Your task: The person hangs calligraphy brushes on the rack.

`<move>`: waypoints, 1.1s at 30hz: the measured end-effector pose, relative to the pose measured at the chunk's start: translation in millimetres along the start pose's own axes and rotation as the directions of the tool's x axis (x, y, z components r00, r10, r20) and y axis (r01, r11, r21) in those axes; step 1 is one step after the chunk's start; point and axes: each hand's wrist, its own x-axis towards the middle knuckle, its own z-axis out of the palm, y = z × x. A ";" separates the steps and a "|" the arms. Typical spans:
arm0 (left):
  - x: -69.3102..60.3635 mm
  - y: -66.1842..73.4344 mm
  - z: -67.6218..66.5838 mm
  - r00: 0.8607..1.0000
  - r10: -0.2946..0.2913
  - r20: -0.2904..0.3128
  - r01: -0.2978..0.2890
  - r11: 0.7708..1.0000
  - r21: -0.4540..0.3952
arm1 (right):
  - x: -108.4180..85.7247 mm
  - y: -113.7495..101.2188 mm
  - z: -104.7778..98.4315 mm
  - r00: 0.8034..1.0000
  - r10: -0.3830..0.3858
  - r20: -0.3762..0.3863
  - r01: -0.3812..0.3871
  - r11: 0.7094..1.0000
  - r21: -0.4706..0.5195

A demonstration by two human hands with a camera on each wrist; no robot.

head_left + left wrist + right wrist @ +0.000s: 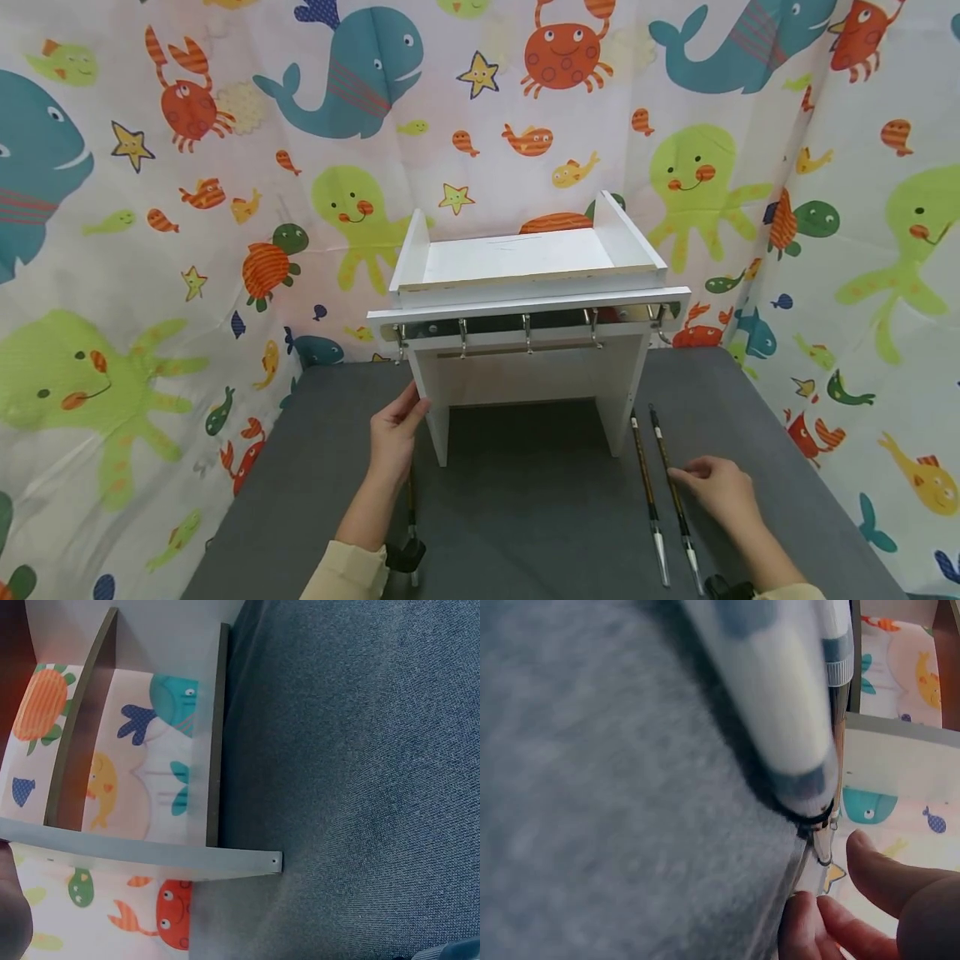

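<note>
A white shelf rack (528,292) with metal hooks along its front stands upright at the far side of the table. My left hand (393,433) is at its left side panel (431,408), thumb by the front edge and fingertips against the outer face. In the left wrist view only a dark part of that hand (13,915) shows beside the panel. Two long-handled brushes (647,492) with pale tips lie to the right. Beside the outer brush (673,492) is my right hand (716,487), fingertips close to its handle. Thumb and fingers are apart in the right wrist view.
Another thin brush (412,512) lies on the grey table (517,517), partly hidden by my left wrist. A patterned curtain (480,125) with sea animals hangs behind and at both sides of the table. The rack's upper tray (517,254) has raised end panels.
</note>
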 end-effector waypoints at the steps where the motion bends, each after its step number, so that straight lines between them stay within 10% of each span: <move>1: 0.0 -0.3 -0.3 1.000 -0.005 0.000 0.005 1.000 -0.001 | -0.1 -1.4 0.5 1.000 0.005 -0.003 -0.005 1.000 -0.003; 16: 1.4 2.1 -1.2 1.000 -0.025 0.004 0.025 0.998 -0.051 | -0.1 -20.7 -0.1 0.998 0.007 0.056 -0.001 0.994 -0.107; 33: -0.5 5.0 -0.4 1.000 -0.023 0.005 0.023 0.997 -0.077 | -1.2 -19.7 -4.1 0.995 0.049 0.087 -0.055 0.996 0.069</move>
